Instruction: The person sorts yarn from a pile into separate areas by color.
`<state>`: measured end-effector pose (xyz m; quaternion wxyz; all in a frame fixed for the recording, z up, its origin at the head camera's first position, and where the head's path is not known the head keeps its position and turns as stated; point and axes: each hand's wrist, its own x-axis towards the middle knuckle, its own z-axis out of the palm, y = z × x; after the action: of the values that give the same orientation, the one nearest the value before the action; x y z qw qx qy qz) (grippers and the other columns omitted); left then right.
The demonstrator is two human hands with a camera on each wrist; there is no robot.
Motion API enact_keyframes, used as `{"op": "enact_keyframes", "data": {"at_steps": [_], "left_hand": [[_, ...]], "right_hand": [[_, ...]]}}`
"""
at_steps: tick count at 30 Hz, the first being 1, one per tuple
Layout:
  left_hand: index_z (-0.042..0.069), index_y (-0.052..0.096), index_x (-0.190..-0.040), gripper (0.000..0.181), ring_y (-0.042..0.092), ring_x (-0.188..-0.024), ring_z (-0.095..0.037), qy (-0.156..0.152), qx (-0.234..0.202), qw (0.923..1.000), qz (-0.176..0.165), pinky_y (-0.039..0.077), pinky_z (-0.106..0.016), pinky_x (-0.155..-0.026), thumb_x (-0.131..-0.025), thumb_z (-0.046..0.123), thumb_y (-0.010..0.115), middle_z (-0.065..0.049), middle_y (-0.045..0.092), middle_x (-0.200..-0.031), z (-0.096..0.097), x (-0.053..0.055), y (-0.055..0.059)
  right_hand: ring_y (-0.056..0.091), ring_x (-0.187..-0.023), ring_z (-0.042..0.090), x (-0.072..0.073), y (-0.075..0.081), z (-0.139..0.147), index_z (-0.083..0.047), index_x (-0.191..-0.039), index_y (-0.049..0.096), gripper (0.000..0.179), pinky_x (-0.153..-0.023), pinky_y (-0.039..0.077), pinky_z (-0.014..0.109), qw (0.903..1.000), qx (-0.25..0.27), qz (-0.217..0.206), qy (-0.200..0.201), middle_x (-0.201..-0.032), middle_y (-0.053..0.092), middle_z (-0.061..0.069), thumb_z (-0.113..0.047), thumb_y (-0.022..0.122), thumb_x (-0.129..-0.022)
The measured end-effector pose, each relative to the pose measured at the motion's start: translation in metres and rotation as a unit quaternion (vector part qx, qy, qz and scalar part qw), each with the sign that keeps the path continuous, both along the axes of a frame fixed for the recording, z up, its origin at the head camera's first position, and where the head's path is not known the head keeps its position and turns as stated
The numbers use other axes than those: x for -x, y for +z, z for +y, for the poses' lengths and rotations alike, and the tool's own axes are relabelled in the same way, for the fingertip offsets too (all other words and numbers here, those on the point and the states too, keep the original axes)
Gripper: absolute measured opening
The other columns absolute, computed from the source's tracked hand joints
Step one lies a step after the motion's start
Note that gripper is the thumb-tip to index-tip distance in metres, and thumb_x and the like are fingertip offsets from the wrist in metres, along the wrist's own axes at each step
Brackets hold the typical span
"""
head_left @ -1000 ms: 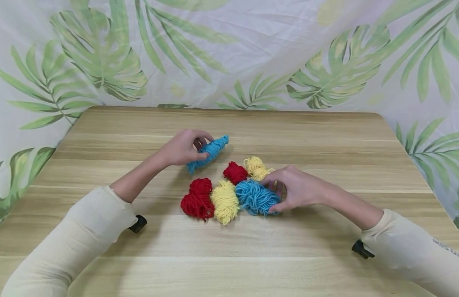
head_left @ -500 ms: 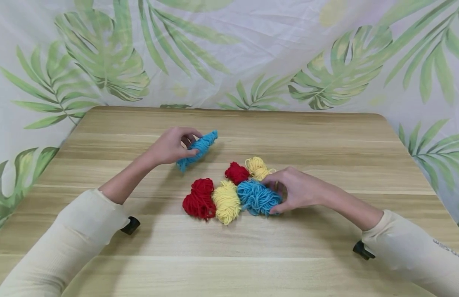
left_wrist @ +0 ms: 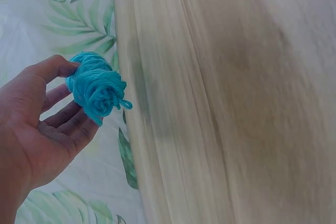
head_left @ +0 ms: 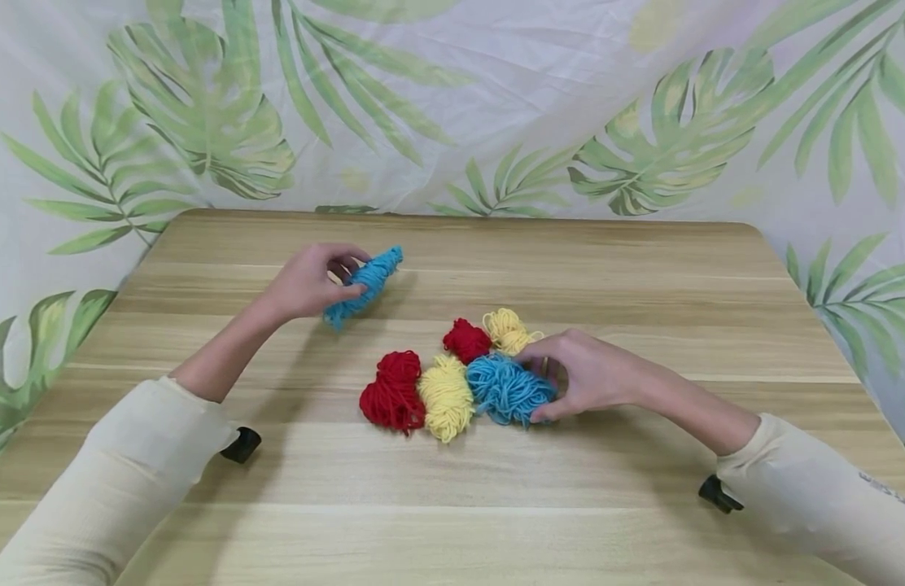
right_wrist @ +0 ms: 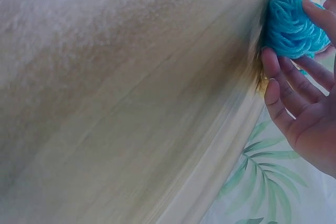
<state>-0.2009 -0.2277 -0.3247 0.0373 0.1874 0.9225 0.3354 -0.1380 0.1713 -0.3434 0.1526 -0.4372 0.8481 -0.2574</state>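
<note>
My left hand [head_left: 306, 281] pinches a small twisted bundle of blue yarn [head_left: 370, 285] between thumb and fingers, over the back left part of the table. In the left wrist view, one rolled end of this bundle [left_wrist: 102, 95] faces the camera, with a short loop sticking out. My right hand [head_left: 592, 373] grips the right side of a bigger, looser blue yarn bundle [head_left: 507, 391], which lies on the table. The right wrist view has the thumb on one side of that bundle [right_wrist: 294, 22] and fingertips along the other.
Left of the bigger blue bundle lie a large yellow yarn bundle [head_left: 447, 399] and a large red one [head_left: 392, 395]. Behind it are a small red bundle [head_left: 467, 340] and a small yellow one [head_left: 507, 330]. A leaf-printed cloth [head_left: 511, 89] hangs beyond the wooden table [head_left: 452, 521].
My left hand has carried the small blue yarn bundle left and slightly toward the back, away from the group. My right hand stays on the bigger blue bundle.
</note>
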Motion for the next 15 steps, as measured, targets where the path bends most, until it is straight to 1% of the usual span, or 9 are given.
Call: {"op": "enact_keyframes", "data": {"at_steps": [6, 11, 15], "left_hand": [[-0.007, 0.066, -0.127, 0.038, 0.067, -0.099, -0.036, 0.027, -0.001, 0.9996, 0.001, 0.051, -0.035, -0.083, -0.092, 0.005, 0.076, -0.026, 0.07, -0.116, -0.014, -0.001, -0.002], [-0.007, 0.066, -0.127, 0.038, 0.066, -0.1, -0.037, 0.045, 0.001, 0.999, -0.004, 0.05, -0.031, -0.082, -0.092, 0.006, 0.076, -0.026, 0.069, -0.116, -0.026, -0.002, -0.003], [-0.008, 0.066, -0.127, 0.038, 0.066, -0.099, -0.037, 0.057, 0.0, 0.9984, -0.002, 0.048, -0.022, -0.078, -0.093, 0.007, 0.076, -0.027, 0.069, -0.115, -0.037, -0.001, -0.005]], "right_hand": [[0.063, -0.08, 0.008, 0.0, 0.002, 0.0, -0.004, -0.121, 0.073, 0.055, -0.07, 0.057, 0.029, 0.9999, 0.012, 0.004, -0.01, -0.095, 0.072, -0.005, -0.035, 0.091, -0.08], [0.064, -0.076, 0.008, 0.0, 0.004, -0.001, -0.003, -0.12, 0.073, 0.055, -0.069, 0.057, 0.028, 0.9996, 0.021, 0.001, -0.018, -0.092, 0.071, -0.005, -0.034, 0.092, -0.079], [0.064, -0.076, 0.008, 0.001, 0.005, -0.003, -0.003, -0.122, 0.072, 0.056, -0.069, 0.058, 0.029, 0.9994, 0.023, -0.002, -0.026, -0.093, 0.072, -0.003, -0.033, 0.092, -0.079]]}}
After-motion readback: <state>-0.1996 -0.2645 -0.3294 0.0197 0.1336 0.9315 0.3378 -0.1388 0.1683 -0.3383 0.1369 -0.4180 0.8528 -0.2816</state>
